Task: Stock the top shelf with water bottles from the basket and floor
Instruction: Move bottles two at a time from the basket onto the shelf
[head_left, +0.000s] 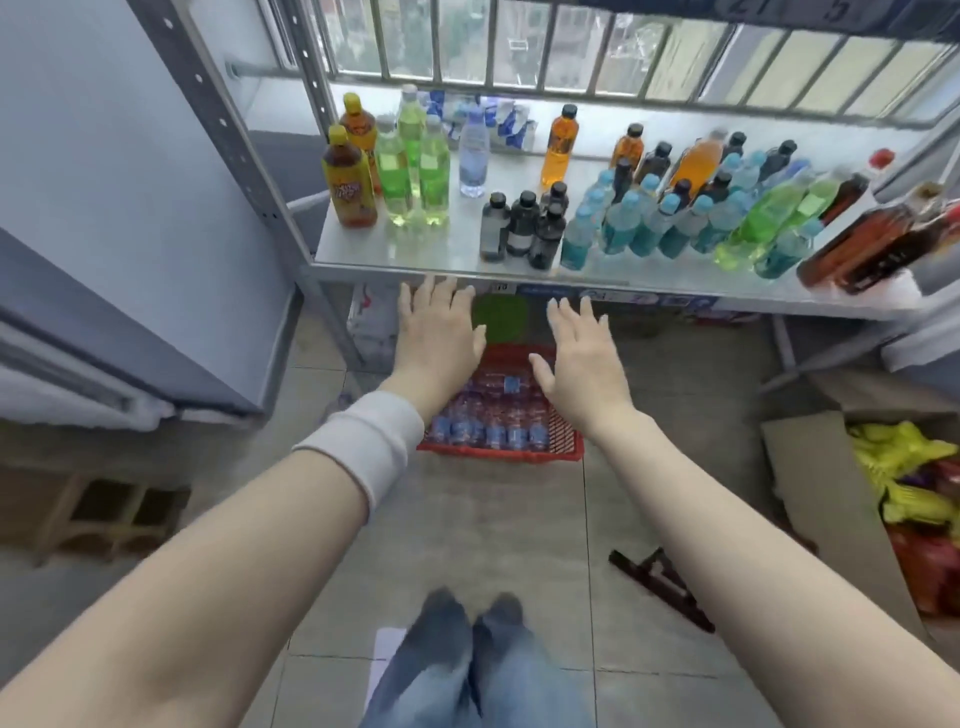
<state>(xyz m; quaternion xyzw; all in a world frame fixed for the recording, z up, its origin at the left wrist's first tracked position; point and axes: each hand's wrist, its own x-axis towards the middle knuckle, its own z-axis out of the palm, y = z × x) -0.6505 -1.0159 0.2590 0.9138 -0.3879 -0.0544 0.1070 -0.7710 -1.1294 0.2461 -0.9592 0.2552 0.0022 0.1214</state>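
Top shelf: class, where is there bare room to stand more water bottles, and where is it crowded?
Bare: the front-left strip of the shelf before the green bottles; the gap between the clear water bottle, the orange bottle and the dark bottles. Crowded: the right half, packed with blue-capped bottles.

Nothing legible, blurred labels on water bottles

One head-worn wide view looks forward and down, shelf close ahead, basket on the floor below
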